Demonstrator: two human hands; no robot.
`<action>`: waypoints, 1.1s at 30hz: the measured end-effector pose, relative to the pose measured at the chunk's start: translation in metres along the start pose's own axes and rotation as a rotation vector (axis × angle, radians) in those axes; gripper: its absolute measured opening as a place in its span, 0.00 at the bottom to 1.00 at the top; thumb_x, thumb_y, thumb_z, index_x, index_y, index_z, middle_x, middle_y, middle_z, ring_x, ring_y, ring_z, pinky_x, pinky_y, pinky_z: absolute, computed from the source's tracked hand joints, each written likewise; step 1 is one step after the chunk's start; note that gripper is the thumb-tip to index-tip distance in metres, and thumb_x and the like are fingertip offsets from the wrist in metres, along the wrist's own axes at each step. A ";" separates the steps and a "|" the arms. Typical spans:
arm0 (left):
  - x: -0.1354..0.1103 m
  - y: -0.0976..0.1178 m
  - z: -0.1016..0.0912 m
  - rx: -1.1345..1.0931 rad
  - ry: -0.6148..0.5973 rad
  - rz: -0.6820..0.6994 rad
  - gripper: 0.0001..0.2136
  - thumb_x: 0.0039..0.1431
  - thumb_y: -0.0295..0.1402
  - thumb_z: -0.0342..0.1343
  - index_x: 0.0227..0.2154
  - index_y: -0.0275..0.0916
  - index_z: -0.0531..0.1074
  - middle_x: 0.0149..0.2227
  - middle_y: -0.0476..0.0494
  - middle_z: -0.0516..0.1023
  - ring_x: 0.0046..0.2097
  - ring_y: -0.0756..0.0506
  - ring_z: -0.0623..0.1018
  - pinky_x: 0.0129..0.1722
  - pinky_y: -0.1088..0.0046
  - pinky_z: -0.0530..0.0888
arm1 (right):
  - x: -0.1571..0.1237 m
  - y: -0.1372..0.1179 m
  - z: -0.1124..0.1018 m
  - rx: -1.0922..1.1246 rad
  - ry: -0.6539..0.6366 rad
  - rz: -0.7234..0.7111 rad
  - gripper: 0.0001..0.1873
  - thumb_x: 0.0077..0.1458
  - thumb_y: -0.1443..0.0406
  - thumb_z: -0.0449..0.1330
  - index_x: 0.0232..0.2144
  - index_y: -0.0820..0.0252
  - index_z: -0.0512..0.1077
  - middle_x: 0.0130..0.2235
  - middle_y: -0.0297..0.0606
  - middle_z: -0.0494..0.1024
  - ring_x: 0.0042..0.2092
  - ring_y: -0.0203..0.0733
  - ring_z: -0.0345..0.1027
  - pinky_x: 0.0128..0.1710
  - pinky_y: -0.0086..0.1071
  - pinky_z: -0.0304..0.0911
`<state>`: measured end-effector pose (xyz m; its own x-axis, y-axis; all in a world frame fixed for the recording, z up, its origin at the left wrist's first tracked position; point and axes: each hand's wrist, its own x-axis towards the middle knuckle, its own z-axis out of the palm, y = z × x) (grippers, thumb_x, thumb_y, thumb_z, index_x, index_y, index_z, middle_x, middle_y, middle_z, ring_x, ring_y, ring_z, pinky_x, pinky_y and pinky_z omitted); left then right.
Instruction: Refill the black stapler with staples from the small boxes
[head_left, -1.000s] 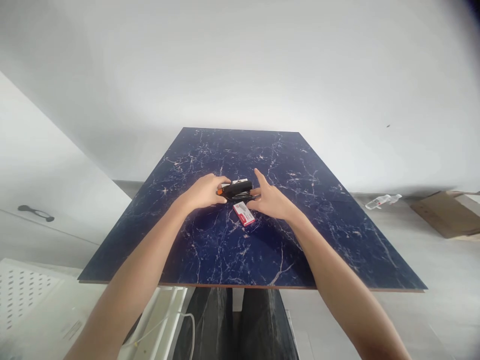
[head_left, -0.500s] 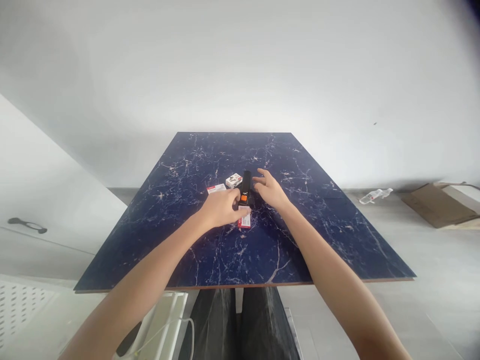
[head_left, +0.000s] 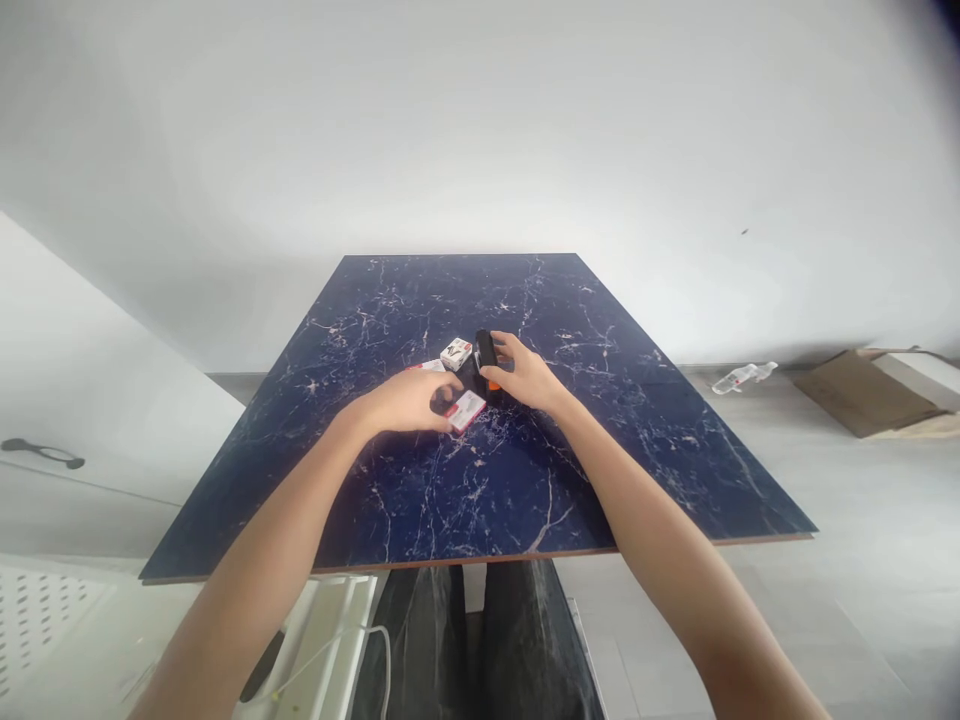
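Though with contents hidden, 3 boxes [head_left: 466, 411] near left fingers [head_left: 445, 379], grip unclear; right fingers [head_left: 510, 342] around black stapler [head_left: 486, 348].

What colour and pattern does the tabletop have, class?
The tabletop is dark blue with pale, marble-like veins, best seen in the head view.

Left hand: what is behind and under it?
Beyond the left hand, a strip of a red-and-white box shows; the hand covers its nearer part. What lies directly under the hand is hidden.

No lettering is legible: print on the white box [head_left: 456, 354] and red-and-white box [head_left: 466, 410], left of the black stapler [head_left: 486, 348], is too small.
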<state>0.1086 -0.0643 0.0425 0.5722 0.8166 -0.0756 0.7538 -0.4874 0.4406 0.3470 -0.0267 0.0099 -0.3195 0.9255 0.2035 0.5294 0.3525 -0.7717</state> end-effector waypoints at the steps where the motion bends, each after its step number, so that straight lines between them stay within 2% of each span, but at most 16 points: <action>1: 0.002 -0.003 0.002 0.016 0.042 -0.008 0.21 0.52 0.41 0.63 0.50 0.45 0.74 0.45 0.43 0.79 0.43 0.39 0.78 0.39 0.66 0.72 | 0.000 -0.001 -0.002 -0.019 -0.021 0.018 0.39 0.55 0.61 0.63 0.66 0.55 0.57 0.57 0.47 0.74 0.56 0.50 0.72 0.57 0.45 0.65; 3: 0.007 -0.004 0.009 0.023 0.108 0.037 0.19 0.53 0.36 0.60 0.50 0.45 0.74 0.47 0.42 0.78 0.46 0.39 0.78 0.43 0.65 0.72 | -0.001 -0.002 -0.006 -0.057 -0.045 0.047 0.40 0.53 0.62 0.64 0.66 0.54 0.57 0.55 0.46 0.76 0.52 0.49 0.74 0.55 0.44 0.66; 7: 0.010 0.004 0.018 -0.017 0.122 0.175 0.26 0.50 0.30 0.60 0.55 0.47 0.72 0.54 0.42 0.74 0.55 0.38 0.73 0.50 0.63 0.72 | -0.001 -0.004 -0.011 -0.096 -0.043 0.064 0.36 0.53 0.60 0.65 0.63 0.56 0.62 0.52 0.44 0.79 0.49 0.47 0.75 0.52 0.41 0.67; 13: 0.003 0.005 0.008 -0.029 -0.024 0.078 0.13 0.54 0.35 0.59 0.43 0.44 0.77 0.46 0.42 0.77 0.44 0.39 0.78 0.42 0.64 0.73 | -0.001 -0.004 -0.014 -0.143 -0.044 0.088 0.34 0.51 0.56 0.68 0.58 0.55 0.67 0.48 0.41 0.81 0.47 0.47 0.76 0.48 0.39 0.69; 15: 0.002 0.005 0.008 -0.021 -0.007 0.082 0.10 0.54 0.36 0.60 0.39 0.43 0.77 0.50 0.41 0.76 0.46 0.39 0.77 0.43 0.63 0.72 | -0.001 -0.005 -0.016 -0.157 -0.047 0.080 0.31 0.53 0.54 0.66 0.57 0.54 0.69 0.48 0.40 0.81 0.47 0.47 0.76 0.48 0.38 0.68; 17: 0.003 0.007 0.011 -0.017 0.043 0.121 0.06 0.54 0.34 0.59 0.35 0.42 0.77 0.59 0.41 0.70 0.50 0.38 0.76 0.45 0.63 0.72 | -0.001 -0.005 -0.017 -0.195 -0.048 0.076 0.26 0.56 0.52 0.63 0.54 0.53 0.72 0.47 0.40 0.81 0.48 0.48 0.76 0.47 0.37 0.68; 19: 0.005 0.009 0.016 -0.037 0.070 0.162 0.04 0.52 0.30 0.59 0.32 0.41 0.76 0.63 0.43 0.66 0.51 0.38 0.75 0.45 0.62 0.72 | 0.000 -0.006 -0.018 -0.246 -0.045 0.086 0.21 0.59 0.51 0.60 0.50 0.52 0.75 0.46 0.39 0.82 0.47 0.49 0.76 0.46 0.37 0.68; 24: 0.010 0.010 0.021 -0.145 -0.003 0.177 0.07 0.51 0.30 0.60 0.35 0.42 0.76 0.55 0.42 0.73 0.40 0.43 0.78 0.39 0.65 0.72 | 0.001 -0.008 -0.019 -0.282 -0.042 0.115 0.18 0.59 0.51 0.59 0.46 0.52 0.78 0.42 0.38 0.83 0.44 0.48 0.76 0.42 0.33 0.66; 26: 0.010 0.009 0.019 -0.152 -0.001 0.185 0.11 0.50 0.34 0.63 0.39 0.43 0.76 0.54 0.42 0.74 0.42 0.43 0.77 0.40 0.66 0.73 | 0.000 -0.009 -0.019 -0.270 -0.042 0.119 0.19 0.58 0.51 0.60 0.46 0.52 0.78 0.43 0.38 0.83 0.44 0.47 0.76 0.41 0.33 0.66; 29: 0.009 0.007 0.018 -0.115 0.024 0.169 0.23 0.46 0.44 0.68 0.46 0.45 0.74 0.51 0.42 0.74 0.49 0.39 0.76 0.46 0.64 0.73 | 0.001 -0.009 -0.020 -0.256 -0.029 0.135 0.19 0.56 0.51 0.61 0.45 0.53 0.79 0.43 0.38 0.82 0.44 0.47 0.76 0.41 0.33 0.66; 33: 0.009 0.007 0.025 0.001 0.078 0.047 0.28 0.48 0.52 0.66 0.49 0.44 0.72 0.51 0.40 0.73 0.47 0.37 0.76 0.45 0.61 0.73 | 0.001 -0.009 -0.023 -0.259 -0.010 0.169 0.14 0.57 0.56 0.58 0.37 0.54 0.80 0.36 0.35 0.83 0.38 0.43 0.75 0.37 0.31 0.64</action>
<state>0.1270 -0.0682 0.0230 0.5804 0.8142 0.0153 0.7267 -0.5264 0.4415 0.3598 -0.0264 0.0310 -0.2169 0.9730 0.0783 0.7577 0.2184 -0.6150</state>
